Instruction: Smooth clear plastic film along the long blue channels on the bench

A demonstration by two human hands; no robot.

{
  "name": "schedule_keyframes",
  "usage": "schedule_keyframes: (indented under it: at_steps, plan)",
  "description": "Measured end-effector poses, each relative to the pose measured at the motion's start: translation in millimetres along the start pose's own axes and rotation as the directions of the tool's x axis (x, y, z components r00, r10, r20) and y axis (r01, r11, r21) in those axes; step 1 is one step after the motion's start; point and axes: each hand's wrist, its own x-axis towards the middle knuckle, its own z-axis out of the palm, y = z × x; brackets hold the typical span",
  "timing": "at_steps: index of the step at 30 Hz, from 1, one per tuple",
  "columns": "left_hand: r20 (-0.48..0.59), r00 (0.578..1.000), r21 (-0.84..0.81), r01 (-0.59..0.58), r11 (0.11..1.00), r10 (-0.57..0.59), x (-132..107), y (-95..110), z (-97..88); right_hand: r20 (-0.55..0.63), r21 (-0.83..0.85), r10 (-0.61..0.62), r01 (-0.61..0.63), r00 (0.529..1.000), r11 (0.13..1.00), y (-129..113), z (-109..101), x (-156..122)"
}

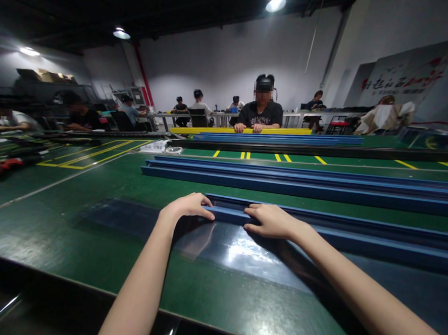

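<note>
A long blue channel rail lies on the green table and runs off to the right. My left hand grips its left end, fingers curled over the top edge. My right hand rests a little further right on the same rail, fingers closed over its near edge. A dark glossy sheet lies on the table just under and in front of both hands.
Further back lie more long blue rails. Across the table a person holds a yellow rail above other blue rails. Several people sit at tables at the left and back. The table's near edge is dark.
</note>
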Motion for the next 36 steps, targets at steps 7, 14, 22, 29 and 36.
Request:
schedule_keyframes:
  at_steps: [7, 14, 22, 29, 36]
  plan:
    - [0.0, 1.0, 0.005, 0.009, 1.0, -0.009, -1, 3, -0.1, -0.003, 0.025, 0.0, 0.0, 1.0, 1.0, -4, -1, 6]
    - [-0.009, 1.0, 0.039, -0.008, 0.999, 0.009, 0, 4, 0.8, 0.002, 0.067, 0.013, -0.013, 1.0, 0.998, -5, -2, 8]
    - [0.001, 1.0, 0.026, -0.018, 1.0, 0.018, 0, 5, 1.6, -0.01, 0.055, 0.007, -0.007, 1.0, 0.998, -7, 0, 14]
    - [0.005, 0.999, 0.019, -0.032, 0.999, 0.032, 2, 4, 2.5, 0.016, 0.084, 0.029, -0.031, 0.999, 0.996, -8, 1, 22]
    - [-0.011, 0.999, 0.062, 0.037, 0.997, -0.036, -5, 15, -1.0, 0.032, 0.108, 0.019, -0.022, 0.999, 0.994, 1, -4, 8]
